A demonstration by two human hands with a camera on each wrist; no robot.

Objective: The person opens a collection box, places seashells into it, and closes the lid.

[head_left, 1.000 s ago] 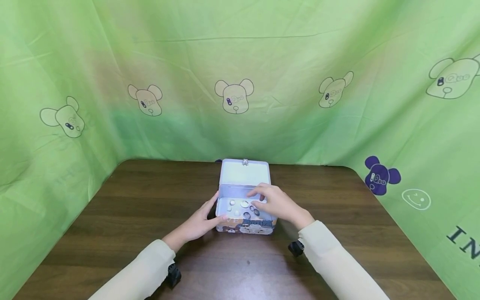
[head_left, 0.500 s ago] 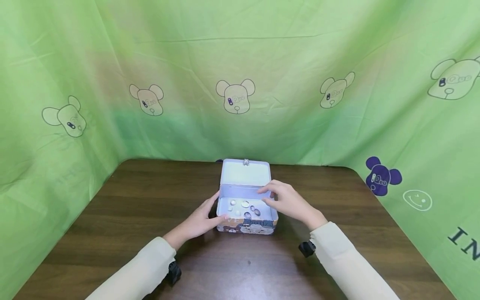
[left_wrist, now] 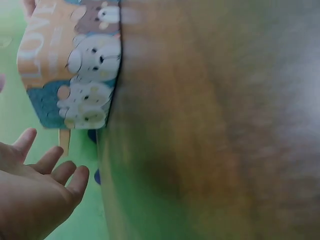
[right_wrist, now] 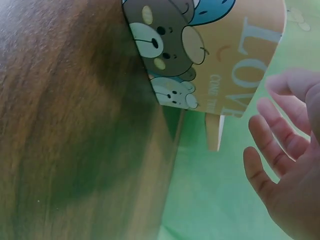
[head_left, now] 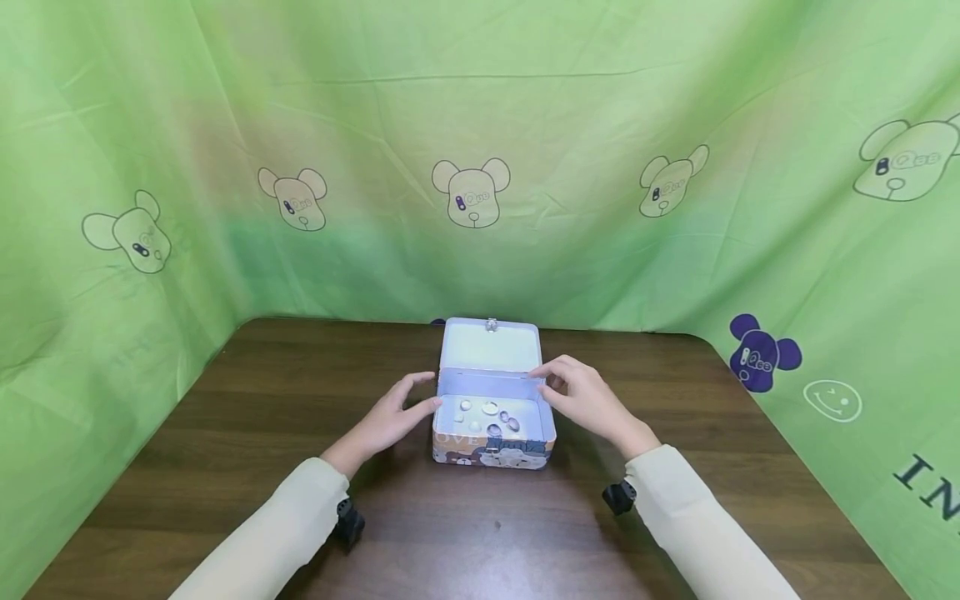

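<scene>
A small tin box stands on the table with its lid raised and tilted back. Printed bear faces and the word LOVE cover its outer walls, plain in the left wrist view on the tin box. Several small shiny round and oval pieces lie on its pale floor; their kind is too small to tell. Just left of the box, my left hand has loosely bent fingers and holds nothing. My right hand hovers at the right rim with relaxed fingers; the right wrist view shows nothing in the right hand.
The brown wooden table extends around the box. Behind it and at both sides hangs a green curtain with bear-head prints. A metal clasp sits at the lid's top edge.
My right hand has moved right, from over the pieces to the box's right rim. My left hand has let go of the left wall and drawn slightly away. The box stays in place.
</scene>
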